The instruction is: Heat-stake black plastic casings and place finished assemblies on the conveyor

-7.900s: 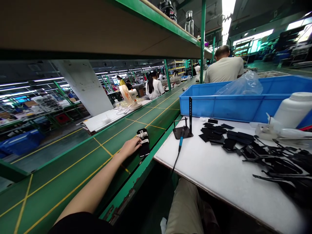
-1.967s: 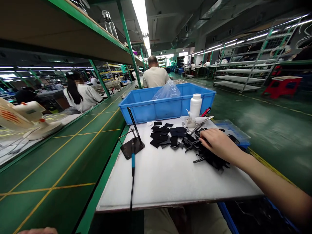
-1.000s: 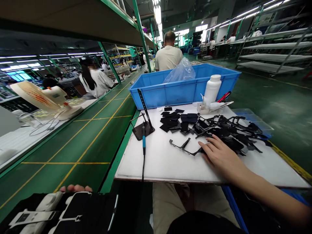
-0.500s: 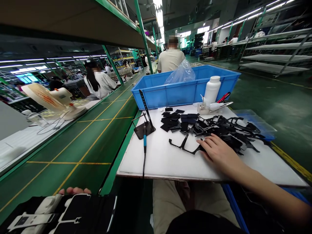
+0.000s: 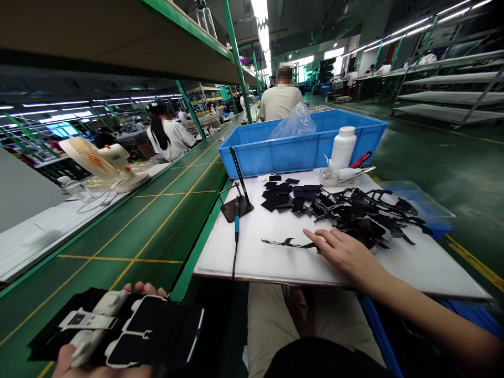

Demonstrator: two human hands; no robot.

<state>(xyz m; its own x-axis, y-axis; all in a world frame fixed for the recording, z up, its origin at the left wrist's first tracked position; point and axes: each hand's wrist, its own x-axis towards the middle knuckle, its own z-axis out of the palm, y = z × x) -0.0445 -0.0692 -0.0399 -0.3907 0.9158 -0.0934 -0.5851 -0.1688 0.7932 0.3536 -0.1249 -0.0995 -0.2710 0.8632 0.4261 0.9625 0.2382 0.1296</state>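
Note:
At the lower left my left hand [image 5: 145,289] holds a flat black assembly with white plastic parts [image 5: 129,331], its fingers over the far edge and its thumb on the near side. A small dark window shows on one white part. My right hand [image 5: 338,249], over the white tabletop [image 5: 252,262], grips one end of a thin black plastic frame [image 5: 289,243], seen nearly edge-on. Beyond that hand lies a pile of similar black frames [image 5: 366,212]. Left of the pile are several black rectangular pieces [image 5: 277,197].
A soldering iron [image 5: 237,223] rests in its stand, its cord over the table edge. Behind are a blue crate [image 5: 260,157] with a plastic bag [image 5: 293,123] and a white bottle [image 5: 343,147]. A green conveyor [image 5: 157,231] runs along the left; a co-worker [image 5: 281,100] sits ahead.
My right hand has turned the black frame from lying broad side up to nearly edge-on. The black-and-white assembly has come up and right in view, showing more of my left hand.

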